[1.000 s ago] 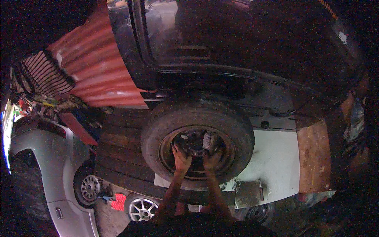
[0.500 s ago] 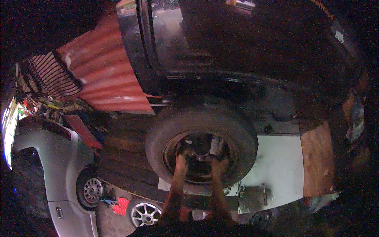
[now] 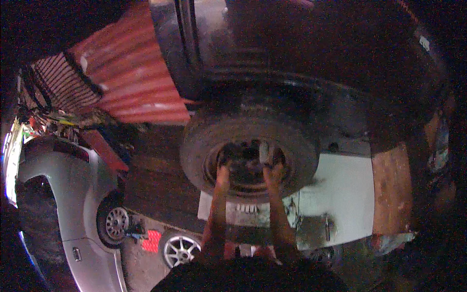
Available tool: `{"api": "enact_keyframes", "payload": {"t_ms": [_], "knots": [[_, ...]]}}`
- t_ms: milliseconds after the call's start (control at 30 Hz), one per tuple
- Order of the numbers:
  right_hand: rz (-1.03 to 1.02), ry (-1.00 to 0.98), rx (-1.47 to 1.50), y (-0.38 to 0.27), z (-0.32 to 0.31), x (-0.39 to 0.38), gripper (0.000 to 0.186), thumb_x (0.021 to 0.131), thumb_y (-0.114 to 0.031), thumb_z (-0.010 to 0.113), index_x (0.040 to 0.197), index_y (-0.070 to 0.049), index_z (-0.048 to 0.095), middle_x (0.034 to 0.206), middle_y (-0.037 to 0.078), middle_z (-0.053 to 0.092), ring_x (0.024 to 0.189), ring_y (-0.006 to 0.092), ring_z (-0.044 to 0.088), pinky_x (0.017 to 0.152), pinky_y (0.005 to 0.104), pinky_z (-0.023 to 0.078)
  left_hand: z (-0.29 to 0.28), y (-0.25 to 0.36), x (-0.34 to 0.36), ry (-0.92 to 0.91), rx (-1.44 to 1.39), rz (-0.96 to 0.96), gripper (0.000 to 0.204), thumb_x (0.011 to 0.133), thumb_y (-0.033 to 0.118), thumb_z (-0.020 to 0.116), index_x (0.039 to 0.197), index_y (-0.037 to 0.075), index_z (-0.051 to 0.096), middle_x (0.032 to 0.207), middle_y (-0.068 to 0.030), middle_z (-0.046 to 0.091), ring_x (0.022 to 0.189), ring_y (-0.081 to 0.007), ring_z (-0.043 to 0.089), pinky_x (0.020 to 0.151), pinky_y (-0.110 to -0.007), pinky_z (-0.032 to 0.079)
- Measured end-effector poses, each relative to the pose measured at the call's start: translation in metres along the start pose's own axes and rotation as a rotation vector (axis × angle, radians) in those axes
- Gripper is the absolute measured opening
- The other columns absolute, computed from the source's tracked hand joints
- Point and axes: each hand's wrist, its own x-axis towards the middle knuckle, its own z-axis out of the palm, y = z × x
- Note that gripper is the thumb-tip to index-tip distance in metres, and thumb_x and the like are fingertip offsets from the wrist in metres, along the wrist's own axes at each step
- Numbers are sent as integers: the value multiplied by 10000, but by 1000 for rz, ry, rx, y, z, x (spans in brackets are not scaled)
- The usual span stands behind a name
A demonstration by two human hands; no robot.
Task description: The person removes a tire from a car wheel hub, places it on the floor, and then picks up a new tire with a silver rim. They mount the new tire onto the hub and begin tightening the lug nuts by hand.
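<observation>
Both hands reach into the wheel (image 3: 249, 155): left hand (image 3: 223, 173) at seven o'clock, right hand (image 3: 273, 171) at five; grips too blurred to tell.

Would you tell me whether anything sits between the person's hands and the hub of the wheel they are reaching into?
Nothing visible does. The left hand and the right hand are already inside the rim of the wheel, at the dark hub. A small pale part shows just above the right hand; whether the hand grips it is too blurred to tell.
</observation>
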Motion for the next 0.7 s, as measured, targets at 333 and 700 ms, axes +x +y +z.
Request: {"api": "enact_keyframes", "payload": {"t_ms": [333, 700], "knots": [[-29, 2, 122, 14, 2, 4, 403, 896, -257, 704, 1156, 18, 565, 944, 155, 607, 944, 291, 587, 834, 422, 461, 1, 28, -40, -283, 973, 23, 809, 957, 340, 608, 1605, 124, 174, 1647, -112, 229, 1486, -264, 235, 1201, -387, 206], [-196, -330, 478, 118, -15, -91, 397, 948, -249, 669, 1239, -8, 548, 1011, 76, 634, 838, 195, 600, 706, 354, 471, -42, -18, -147, -248, 419, -99, 695, 917, 27, 666, 1538, 96, 363, 1570, -80, 383, 1358, -191, 409, 1051, -334, 415]]}}
